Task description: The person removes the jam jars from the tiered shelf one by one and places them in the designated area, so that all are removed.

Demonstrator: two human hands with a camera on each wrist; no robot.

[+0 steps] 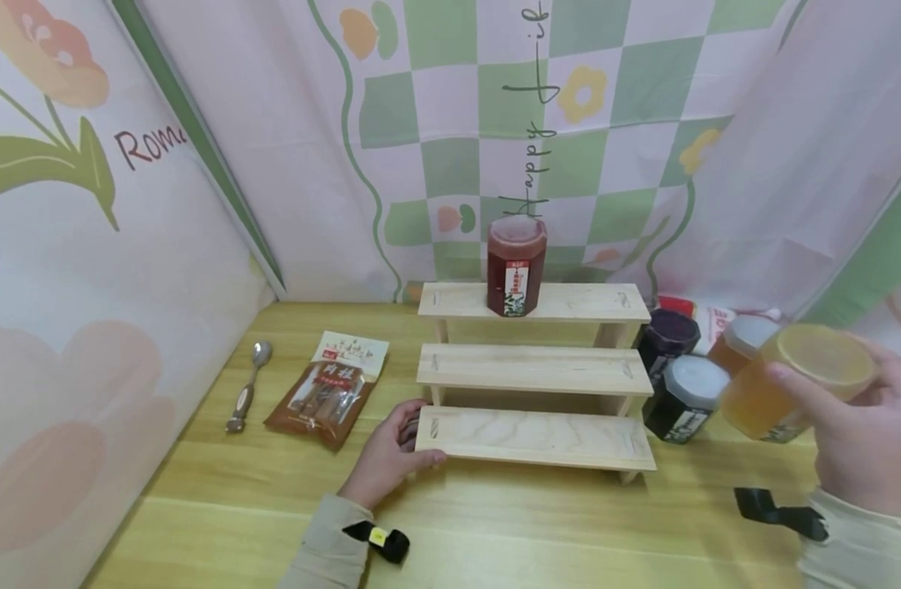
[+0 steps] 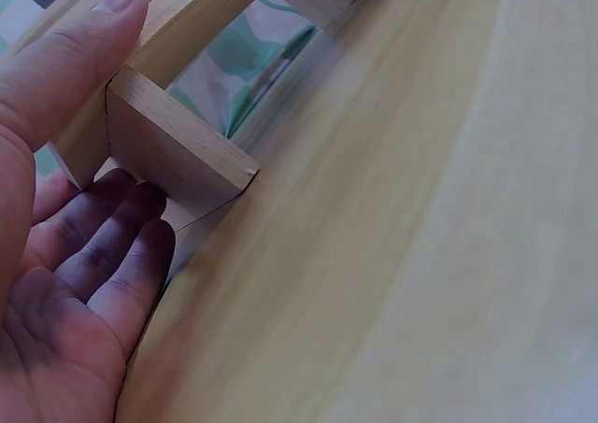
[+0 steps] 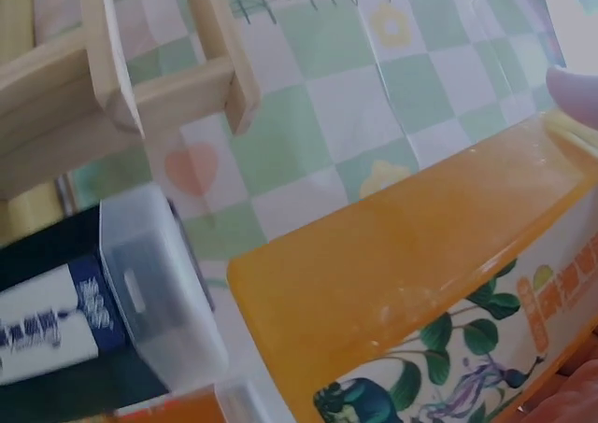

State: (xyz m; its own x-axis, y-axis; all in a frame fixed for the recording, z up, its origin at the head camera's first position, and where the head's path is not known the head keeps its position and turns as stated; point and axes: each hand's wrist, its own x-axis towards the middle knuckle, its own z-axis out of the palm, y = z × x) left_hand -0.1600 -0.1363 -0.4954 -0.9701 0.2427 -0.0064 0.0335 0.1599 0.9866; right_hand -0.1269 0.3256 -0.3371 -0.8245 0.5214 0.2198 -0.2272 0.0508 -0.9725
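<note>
A three-tier wooden step rack (image 1: 531,433) stands in the middle of the table. My left hand (image 1: 387,462) grips the left end of its lowest tier. In the left wrist view the thumb lies on the board and the curled fingers (image 2: 131,264) are by the side support (image 2: 177,143). My right hand (image 1: 873,433) holds a jar of yellow-orange contents (image 1: 759,388), tilted, to the right of the rack. Its fruit-and-leaf label shows in the right wrist view. On the top tier, a dark red jar (image 1: 516,270) stands upright.
Right of the rack stand a dark jar with a pale lid (image 1: 686,397), a dark purple jar (image 1: 667,339) and an amber jar (image 1: 741,339). A red-and-white package (image 1: 711,323) lies behind them. At left are a brown packet (image 1: 325,397) and a spoon (image 1: 247,388). Patterned curtains hang behind.
</note>
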